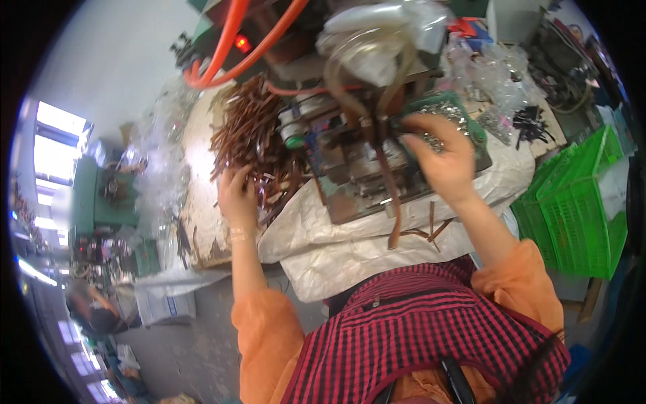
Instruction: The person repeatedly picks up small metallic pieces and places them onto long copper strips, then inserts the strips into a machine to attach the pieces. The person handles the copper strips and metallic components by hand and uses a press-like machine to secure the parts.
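Two bare hands work at a cluttered table (202, 222) covered with a crumpled white sheet (336, 249). The left hand (237, 195) lies on a heap of brown straps (249, 135) at the table's left side, its fingers curled down into the strips; whether its grip is closed on any of them cannot be told. The right hand (441, 158) reaches over a green tray (479, 145) of small shiny metal pieces (447, 111), fingers bent and pinching among them, so its grip looks closed on some pieces, though the fingertips are partly hidden. Between the hands stands a small metal press (356, 175), with a brown strap (390, 202) hanging from it down over the sheet. Orange hoses (229, 40) curve above the press, and clear plastic bags (377, 34) are piled behind it. A green crate (579, 202) stands to the right of the table. Both sleeves are orange, over a red checked apron (431, 330).
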`<control>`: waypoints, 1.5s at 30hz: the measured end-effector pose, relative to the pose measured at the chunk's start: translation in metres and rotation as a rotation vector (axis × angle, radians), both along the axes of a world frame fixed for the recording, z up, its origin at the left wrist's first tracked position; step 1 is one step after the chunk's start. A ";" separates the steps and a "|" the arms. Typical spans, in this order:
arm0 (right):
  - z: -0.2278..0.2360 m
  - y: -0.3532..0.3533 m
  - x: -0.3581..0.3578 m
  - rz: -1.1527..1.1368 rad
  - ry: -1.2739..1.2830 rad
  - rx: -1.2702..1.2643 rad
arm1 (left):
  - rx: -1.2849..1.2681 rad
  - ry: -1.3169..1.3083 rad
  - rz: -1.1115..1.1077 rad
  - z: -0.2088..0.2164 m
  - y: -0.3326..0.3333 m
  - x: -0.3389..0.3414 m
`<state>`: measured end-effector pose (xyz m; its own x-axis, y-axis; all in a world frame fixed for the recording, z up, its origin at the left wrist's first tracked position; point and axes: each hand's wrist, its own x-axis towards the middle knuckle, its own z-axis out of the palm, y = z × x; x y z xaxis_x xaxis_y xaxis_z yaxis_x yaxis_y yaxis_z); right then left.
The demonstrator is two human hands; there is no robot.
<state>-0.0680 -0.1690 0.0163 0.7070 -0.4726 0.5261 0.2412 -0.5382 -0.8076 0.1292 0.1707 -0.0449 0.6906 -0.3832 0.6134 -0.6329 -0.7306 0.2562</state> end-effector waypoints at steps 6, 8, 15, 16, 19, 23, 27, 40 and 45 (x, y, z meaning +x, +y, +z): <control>-0.023 0.027 0.020 0.109 -0.079 0.511 | -0.824 0.445 -0.010 -0.023 -0.050 -0.076; -0.025 0.026 0.020 0.123 -0.088 0.564 | -0.973 0.426 -0.198 0.015 -0.077 -0.094; 0.008 0.043 0.013 0.271 -0.036 0.734 | -0.834 0.086 -0.523 0.114 -0.128 -0.095; 0.014 0.045 0.001 0.280 -0.044 0.646 | -0.803 0.046 -0.588 0.109 -0.128 -0.098; 0.008 0.013 -0.024 0.298 0.066 0.355 | -0.550 -0.093 -0.671 0.087 -0.132 -0.112; -0.063 -0.055 -0.028 -0.507 0.535 -0.610 | -0.258 -0.233 -0.785 0.068 -0.151 -0.128; -0.095 -0.090 -0.022 -0.458 0.310 -0.581 | -0.180 -0.338 -0.795 0.061 -0.161 -0.126; 0.017 -0.064 -0.063 0.223 0.098 0.498 | -0.267 -0.231 -0.686 0.053 -0.135 -0.135; 0.096 -0.050 -0.089 1.529 -0.280 0.237 | -0.570 0.075 0.053 0.007 -0.108 -0.103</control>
<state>-0.1572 -0.2188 0.1124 0.4707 0.4839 0.7378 0.5678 0.4738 -0.6731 0.0257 0.0628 -0.0377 0.7496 0.0297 0.6613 -0.5639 -0.4945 0.6614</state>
